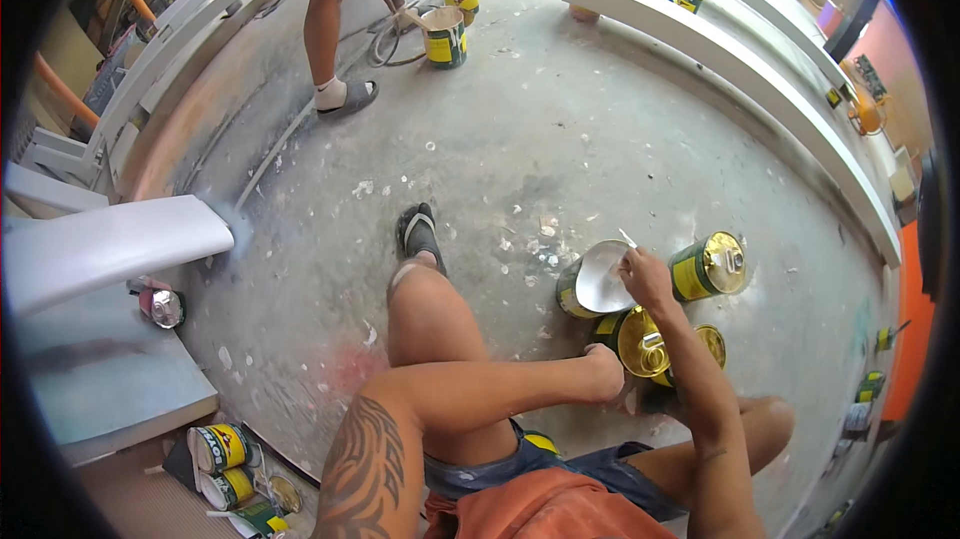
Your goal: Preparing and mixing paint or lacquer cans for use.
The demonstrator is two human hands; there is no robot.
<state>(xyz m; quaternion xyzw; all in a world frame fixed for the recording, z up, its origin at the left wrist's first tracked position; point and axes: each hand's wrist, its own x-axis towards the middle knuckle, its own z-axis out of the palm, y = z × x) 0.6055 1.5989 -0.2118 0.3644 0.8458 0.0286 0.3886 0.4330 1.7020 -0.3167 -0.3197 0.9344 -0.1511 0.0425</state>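
My right hand (645,274) is closed around a short white stick (628,239), whose upper tip sticks out past the fingers. It hangs at the rim of an open green-and-yellow can (569,291) holding smooth white paint (600,279). The stick's lower end is hidden. My tattooed left arm bends across my raised left leg, bringing my left hand (604,371) beside a can with a shiny gold lid (640,341); its fingers are turned from view. Another gold-lidded can (712,267) stands right of my right hand, and a third gold lid (710,344) shows partly behind my forearm.
Another person's leg (327,19) stands at the back, near a hose (385,49) and paint cans (444,37). A long white beam (740,89) lies along the right. At left are a white curved panel (120,244), a red can (160,304) and several used cans (220,447).
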